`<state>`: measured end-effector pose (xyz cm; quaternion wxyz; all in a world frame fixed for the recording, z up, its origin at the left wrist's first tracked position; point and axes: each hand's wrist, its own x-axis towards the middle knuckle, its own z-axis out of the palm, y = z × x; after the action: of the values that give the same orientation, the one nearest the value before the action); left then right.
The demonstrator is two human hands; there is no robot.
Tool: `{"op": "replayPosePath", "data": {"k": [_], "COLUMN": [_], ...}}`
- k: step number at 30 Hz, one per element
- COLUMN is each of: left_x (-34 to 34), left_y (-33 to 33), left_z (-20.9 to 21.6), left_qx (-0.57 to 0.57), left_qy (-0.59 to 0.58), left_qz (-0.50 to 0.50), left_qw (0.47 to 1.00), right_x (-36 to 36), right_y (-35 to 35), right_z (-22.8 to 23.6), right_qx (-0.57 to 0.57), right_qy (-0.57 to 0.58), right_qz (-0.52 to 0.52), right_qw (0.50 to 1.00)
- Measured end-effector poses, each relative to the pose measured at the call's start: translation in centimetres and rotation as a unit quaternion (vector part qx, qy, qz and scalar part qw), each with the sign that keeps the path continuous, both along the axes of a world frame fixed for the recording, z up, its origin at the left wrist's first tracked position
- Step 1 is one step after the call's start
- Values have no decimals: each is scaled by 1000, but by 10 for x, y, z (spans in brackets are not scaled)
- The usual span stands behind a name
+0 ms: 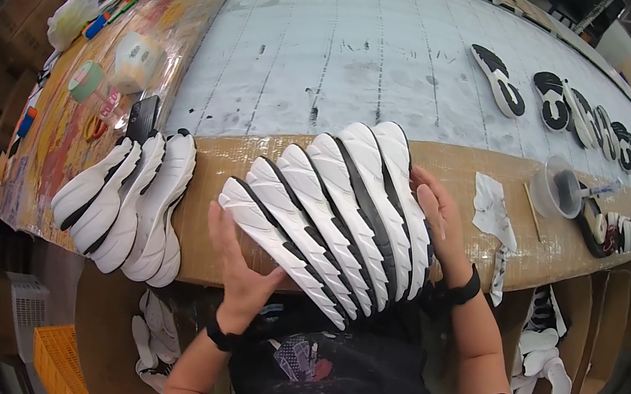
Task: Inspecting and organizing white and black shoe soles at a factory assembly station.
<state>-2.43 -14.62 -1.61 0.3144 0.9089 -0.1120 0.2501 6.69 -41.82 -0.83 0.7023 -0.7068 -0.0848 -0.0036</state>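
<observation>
A fanned row of several white shoe soles [333,192] with black edges stands on its sides at the table's front edge, squeezed between my two hands. My left hand [241,268] presses on the left end of the row, thumb stretched toward it. On the right end, my right hand [440,210] holds the outermost sole, its fingers partly hidden behind it. A second leaning group of white soles [127,203] stands to the left, apart from my left hand.
A white conveyor belt [315,47] carries a line of black-and-white soles [550,101] on the right. Near them are a clear plastic tub [557,187] with a brush and a crumpled cloth [495,209]. At left stand a bottle [90,86] and a phone [143,116]. Cardboard boxes [562,322] hold soles below.
</observation>
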Motion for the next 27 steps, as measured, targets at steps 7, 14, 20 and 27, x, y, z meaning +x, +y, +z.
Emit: {"op": "replayPosePath", "data": {"k": [7,14,20,27], "left_x": [-18,-22,-13,8], "left_y": [-21,-11,4,21], "left_z": [-5,-1,18,42], "left_qx": [-628,-626,-628,-609], "left_qy": [283,340,253,178], "left_qz": [-61,-145,-161,-258], "left_qw": [722,687,718,728], "right_x": [1,-10,-32,-34], "right_y": [-2,8,15,31], "right_z": [21,33,38,40], "right_qx": [-252,-276,-159,-11], "right_qy": [65,43,-44,-45], "right_qz": [35,76,34,37], "right_qw": [965,957,986,998]}}
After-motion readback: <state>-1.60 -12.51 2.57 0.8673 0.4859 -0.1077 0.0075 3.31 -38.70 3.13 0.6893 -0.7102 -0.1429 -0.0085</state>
